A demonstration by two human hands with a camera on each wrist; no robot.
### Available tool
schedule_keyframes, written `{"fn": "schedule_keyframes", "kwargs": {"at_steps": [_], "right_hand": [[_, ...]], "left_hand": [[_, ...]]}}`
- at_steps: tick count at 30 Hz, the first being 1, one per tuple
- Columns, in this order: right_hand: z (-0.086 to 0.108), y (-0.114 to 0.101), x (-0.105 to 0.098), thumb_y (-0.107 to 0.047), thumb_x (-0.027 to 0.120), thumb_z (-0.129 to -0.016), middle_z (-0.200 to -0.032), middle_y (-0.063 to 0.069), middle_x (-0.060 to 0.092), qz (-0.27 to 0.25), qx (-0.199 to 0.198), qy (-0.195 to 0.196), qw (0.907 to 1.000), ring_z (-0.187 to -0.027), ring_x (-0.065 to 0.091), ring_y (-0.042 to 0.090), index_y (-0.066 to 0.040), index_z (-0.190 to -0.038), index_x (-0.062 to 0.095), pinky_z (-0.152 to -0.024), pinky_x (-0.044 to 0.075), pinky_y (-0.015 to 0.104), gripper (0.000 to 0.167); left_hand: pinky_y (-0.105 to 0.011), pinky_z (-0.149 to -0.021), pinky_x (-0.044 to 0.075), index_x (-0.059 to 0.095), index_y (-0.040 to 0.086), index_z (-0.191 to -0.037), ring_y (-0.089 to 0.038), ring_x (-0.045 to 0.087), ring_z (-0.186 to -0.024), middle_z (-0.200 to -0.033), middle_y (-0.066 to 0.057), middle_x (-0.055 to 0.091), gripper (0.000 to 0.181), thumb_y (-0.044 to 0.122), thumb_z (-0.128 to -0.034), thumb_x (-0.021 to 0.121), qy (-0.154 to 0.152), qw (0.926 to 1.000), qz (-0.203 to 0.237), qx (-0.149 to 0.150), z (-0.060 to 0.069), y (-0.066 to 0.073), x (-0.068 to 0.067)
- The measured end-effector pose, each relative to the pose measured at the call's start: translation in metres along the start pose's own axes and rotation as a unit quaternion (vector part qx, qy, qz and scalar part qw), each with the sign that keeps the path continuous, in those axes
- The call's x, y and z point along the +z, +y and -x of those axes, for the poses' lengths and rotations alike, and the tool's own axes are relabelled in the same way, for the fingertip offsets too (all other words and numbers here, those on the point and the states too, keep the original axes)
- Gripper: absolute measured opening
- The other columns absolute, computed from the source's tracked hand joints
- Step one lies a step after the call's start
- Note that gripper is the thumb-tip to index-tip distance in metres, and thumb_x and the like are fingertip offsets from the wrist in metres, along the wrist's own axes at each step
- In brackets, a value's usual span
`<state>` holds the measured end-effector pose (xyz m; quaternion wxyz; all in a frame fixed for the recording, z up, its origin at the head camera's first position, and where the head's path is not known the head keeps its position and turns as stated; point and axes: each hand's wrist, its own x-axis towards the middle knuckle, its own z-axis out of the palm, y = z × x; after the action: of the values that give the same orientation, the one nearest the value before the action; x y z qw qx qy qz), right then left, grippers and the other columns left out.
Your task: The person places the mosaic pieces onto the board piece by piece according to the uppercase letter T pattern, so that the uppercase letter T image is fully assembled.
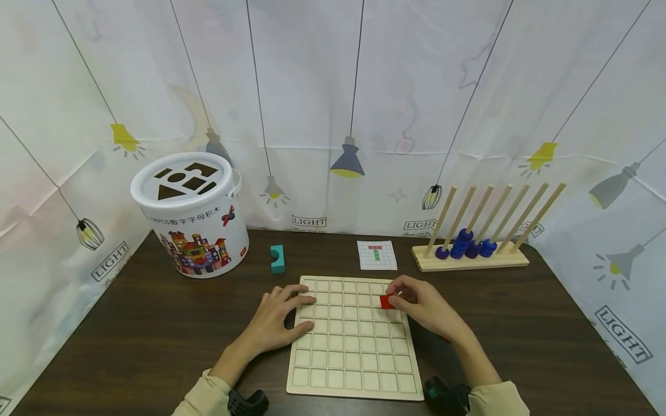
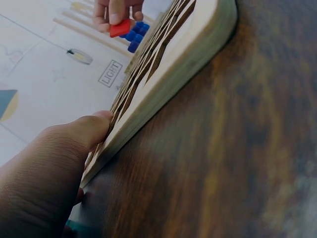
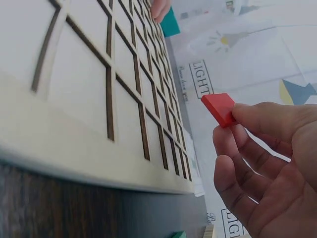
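A pale wooden grid board [image 1: 335,361] with square recesses lies on the dark table. My right hand [image 1: 424,303] pinches a small red square tile [image 3: 220,109] between thumb and fingertips. In the head view the tile appears over the board's upper right cells; the right wrist view shows it raised above the surface. My left hand [image 1: 273,323] rests on the board's left side, fingers spread and thumb [image 2: 91,130] touching the edge. Behind the board lies a white card [image 1: 377,255] printed with a grid and a red and green T shape.
A white lidded bucket [image 1: 208,237] with shaped holes stands at the back left. Near it is a teal notched block [image 1: 278,260]. A wooden peg rack [image 1: 470,263] carrying blue beads [image 1: 462,242] stands at the back right, before a printed curtain [image 1: 307,86].
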<state>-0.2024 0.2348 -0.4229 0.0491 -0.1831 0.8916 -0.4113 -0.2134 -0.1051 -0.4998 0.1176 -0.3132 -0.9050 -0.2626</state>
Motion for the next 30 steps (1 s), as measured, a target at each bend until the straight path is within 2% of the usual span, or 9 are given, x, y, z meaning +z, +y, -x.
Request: {"fn": "schedule_keyframes", "kwargs": {"at_steps": [6, 12, 16, 26, 30], "right_hand": [[-0.007, -0.003, 0.006, -0.020, 0.062, -0.092, -0.096, 0.003, 0.067, -0.020, 0.006, -0.001, 0.9998, -0.084, 0.063, 0.021, -0.013, -0.103, 0.062, -0.068, 0.049, 0.026, 0.013], [-0.016, -0.008, 0.013, -0.018, 0.062, -0.092, -0.098, 0.004, 0.066, -0.028, -0.012, 0.006, 0.9995, -0.091, 0.061, 0.020, -0.012, -0.103, 0.063, -0.071, 0.050, 0.026, 0.013], [-0.023, -0.011, 0.018, -0.019, 0.063, -0.091, -0.099, 0.006, 0.066, -0.036, -0.013, 0.002, 0.9993, -0.090, 0.061, 0.021, -0.011, -0.102, 0.063, -0.069, 0.049, 0.026, 0.014], [-0.041, -0.019, 0.035, -0.016, 0.064, -0.090, -0.095, 0.006, 0.066, -0.034, -0.013, -0.008, 0.9993, -0.084, 0.061, 0.018, -0.009, -0.096, 0.063, -0.068, 0.048, 0.026, 0.010], [-0.048, -0.022, 0.044, -0.015, 0.064, -0.090, -0.093, 0.006, 0.066, -0.028, -0.009, -0.016, 0.9995, -0.081, 0.060, 0.017, -0.009, -0.094, 0.064, -0.068, 0.047, 0.027, 0.007]], "left_hand": [[-0.034, -0.078, 0.030, 0.060, 0.032, -0.126, -0.017, 0.047, -0.103, -0.136, 0.003, 0.050, 0.046, 0.051, -0.0838, 0.065, -0.002, 1.0000, 0.005, 0.000, 0.000, 0.000, 0.000], [-0.034, -0.078, 0.030, 0.060, 0.031, -0.125, -0.017, 0.047, -0.102, -0.135, 0.001, 0.051, 0.046, 0.049, -0.0835, 0.066, 0.001, 1.0000, 0.007, 0.000, 0.000, 0.001, -0.001], [-0.035, -0.079, 0.030, 0.060, 0.031, -0.126, -0.018, 0.047, -0.103, -0.136, 0.002, 0.051, 0.046, 0.050, -0.0839, 0.065, 0.001, 1.0000, 0.008, 0.000, -0.001, 0.001, 0.000], [-0.035, -0.078, 0.030, 0.060, 0.031, -0.125, -0.019, 0.047, -0.104, -0.135, 0.002, 0.050, 0.045, 0.049, -0.0841, 0.065, 0.016, 0.9997, 0.012, 0.012, -0.001, 0.000, 0.001], [-0.035, -0.079, 0.030, 0.060, 0.032, -0.125, -0.019, 0.047, -0.105, -0.135, 0.002, 0.050, 0.045, 0.050, -0.0839, 0.066, 0.010, 0.9999, 0.011, 0.006, -0.001, 0.000, 0.001]]}}
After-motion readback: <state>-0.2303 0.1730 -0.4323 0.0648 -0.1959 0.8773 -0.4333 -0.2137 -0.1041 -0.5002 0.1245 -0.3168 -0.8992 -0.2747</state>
